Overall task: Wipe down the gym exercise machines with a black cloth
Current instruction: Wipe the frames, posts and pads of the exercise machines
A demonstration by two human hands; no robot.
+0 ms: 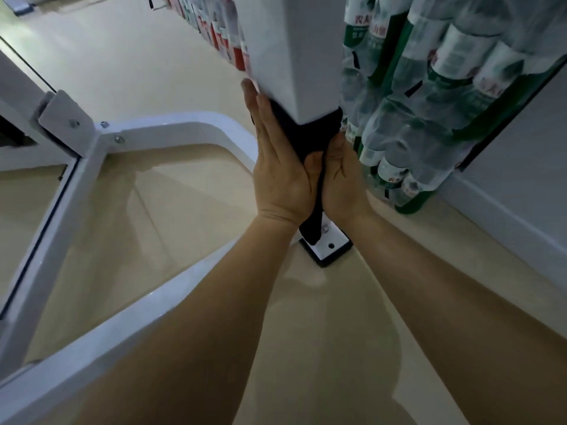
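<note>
Centre frame, the black cloth (306, 139) is wrapped round the white upright post (291, 56) of the machine. The left hand (277, 173) presses it on flat with straight fingers, and the right hand (342, 176) grips it with curled fingers, so this looks like the post-wiping step. The next move likely calls for sliding both hands down toward the bolted base plate (329, 251) with even pressure, keeping clear of the bottled water packs (429, 102) at right.

Both arms outstretched, left grip (282, 170) flat-fingered, right grip (342, 171) curled
</note>
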